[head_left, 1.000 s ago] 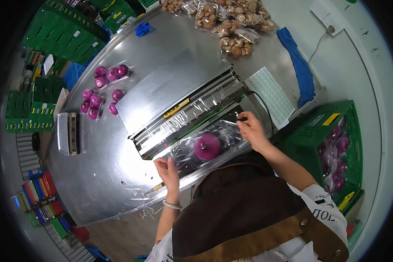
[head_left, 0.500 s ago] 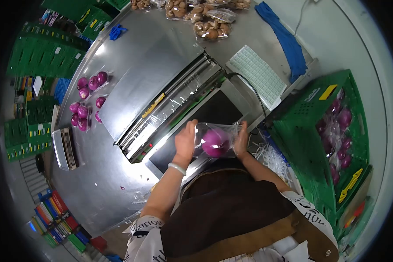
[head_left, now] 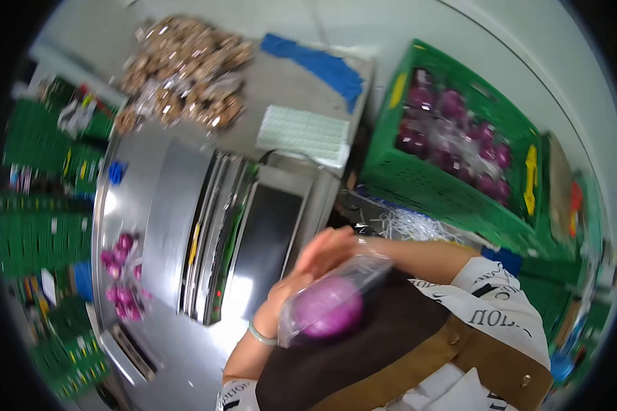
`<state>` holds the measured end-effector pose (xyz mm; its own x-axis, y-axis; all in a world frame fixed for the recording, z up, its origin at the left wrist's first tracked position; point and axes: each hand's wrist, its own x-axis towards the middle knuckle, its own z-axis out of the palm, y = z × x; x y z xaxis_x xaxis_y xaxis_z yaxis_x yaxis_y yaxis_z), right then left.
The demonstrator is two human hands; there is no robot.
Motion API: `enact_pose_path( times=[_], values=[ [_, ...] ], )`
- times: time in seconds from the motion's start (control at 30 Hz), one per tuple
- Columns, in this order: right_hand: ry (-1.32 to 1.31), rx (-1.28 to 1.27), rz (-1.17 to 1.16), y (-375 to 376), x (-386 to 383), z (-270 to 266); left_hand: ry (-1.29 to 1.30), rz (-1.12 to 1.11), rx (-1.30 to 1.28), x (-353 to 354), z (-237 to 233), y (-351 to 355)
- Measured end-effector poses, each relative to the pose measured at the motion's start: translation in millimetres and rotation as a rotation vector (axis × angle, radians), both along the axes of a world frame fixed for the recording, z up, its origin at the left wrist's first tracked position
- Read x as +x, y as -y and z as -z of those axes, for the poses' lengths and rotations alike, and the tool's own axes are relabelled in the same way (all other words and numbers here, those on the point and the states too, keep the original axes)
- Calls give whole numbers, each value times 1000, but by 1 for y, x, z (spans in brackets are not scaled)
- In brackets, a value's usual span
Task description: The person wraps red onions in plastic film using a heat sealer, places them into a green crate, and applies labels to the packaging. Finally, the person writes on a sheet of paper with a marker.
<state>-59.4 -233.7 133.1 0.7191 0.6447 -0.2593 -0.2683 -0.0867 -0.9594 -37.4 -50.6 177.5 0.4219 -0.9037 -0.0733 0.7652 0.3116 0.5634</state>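
Observation:
A clear plastic bag with purple onions (head_left: 327, 307) hangs in front of the brown apron, blurred by motion. My left hand (head_left: 277, 301), with a pale bracelet at the wrist, is at the bag's left edge, its fingers partly hidden. Over the bag's upper end lies my right hand (head_left: 329, 248), its fingers close to my left hand and smeared. Just left of the hands is the wrapping machine (head_left: 216, 236) with its dark plate (head_left: 266, 233).
A green crate (head_left: 452, 205) of bagged purple onions stands at the right. Bagged mushrooms (head_left: 185, 65) lie at the back left, and onion groups (head_left: 123, 303) rest on the metal table's left side. A label sheet (head_left: 303, 133) and blue cloth (head_left: 315, 63) lie behind the machine.
The view has turned toward the crate. The bagged onions have come down nearer the apron and tilted. My right hand has moved across, close to my left.

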Motion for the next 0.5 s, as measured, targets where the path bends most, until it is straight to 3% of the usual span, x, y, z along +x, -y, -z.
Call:
enact_pose_path(
  times=[0.03,0.1,0.2,0.23,0.3,0.4,0.43,0.47,0.5],
  values=[
    [264,-399,-73,18,1,-2,-201,153,-19,-1,-5,2],
    [210,-625,310,47,6,-30,-213,253,122,1,-5,14],
    [485,-422,365,42,-27,-113,-165,350,288,1,9,28],
    [566,-471,238,29,-36,-132,-121,364,333,1,20,30],
    [460,-639,85,10,-46,-140,24,349,405,3,54,34],
    [514,-323,381,56,-48,-95,494,232,424,17,117,29],
    [461,-198,527,82,-54,-74,558,191,419,20,109,42],
    [422,-131,676,112,-63,-68,175,141,542,9,33,91],
    [444,-24,863,143,-72,-51,388,130,563,18,17,103]
  ],
)
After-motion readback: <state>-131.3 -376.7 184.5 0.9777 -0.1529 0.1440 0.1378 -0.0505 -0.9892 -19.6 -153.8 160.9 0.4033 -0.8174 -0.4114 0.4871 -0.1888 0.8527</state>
